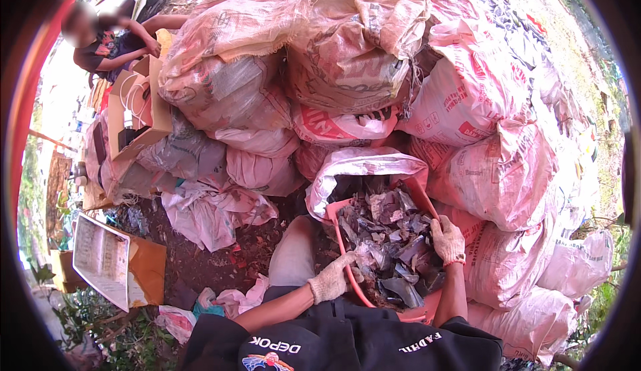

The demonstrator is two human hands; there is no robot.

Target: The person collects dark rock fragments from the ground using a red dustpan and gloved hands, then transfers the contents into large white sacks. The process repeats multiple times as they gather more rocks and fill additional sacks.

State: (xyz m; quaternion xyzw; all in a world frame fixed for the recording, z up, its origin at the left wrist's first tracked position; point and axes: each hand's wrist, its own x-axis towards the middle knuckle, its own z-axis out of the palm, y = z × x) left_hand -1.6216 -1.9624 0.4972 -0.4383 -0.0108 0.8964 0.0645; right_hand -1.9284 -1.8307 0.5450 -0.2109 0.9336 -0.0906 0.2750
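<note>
An orange-red plastic tub (342, 243) tilts away from me, heaped with dark and clear broken plastic pieces (394, 237). Its far end sits in the mouth of a white woven sack (364, 160). My left hand (336, 279), in a pale knit glove, is closed around the tub's left side, with some fingers hidden by the rim. On the right side, my right hand (447, 239), gloved the same way, grips the rim with the thumb toward the pieces. Whether any pieces are sliding into the sack cannot be made out.
Full woven sacks (354, 44) are piled high ahead and along the right. At the left stand a cardboard box (160, 114) with a white cable and a white-lined open case (100, 261). An empty-looking sack (214, 214) lies on the ground. A person (110, 47) sits at the far left.
</note>
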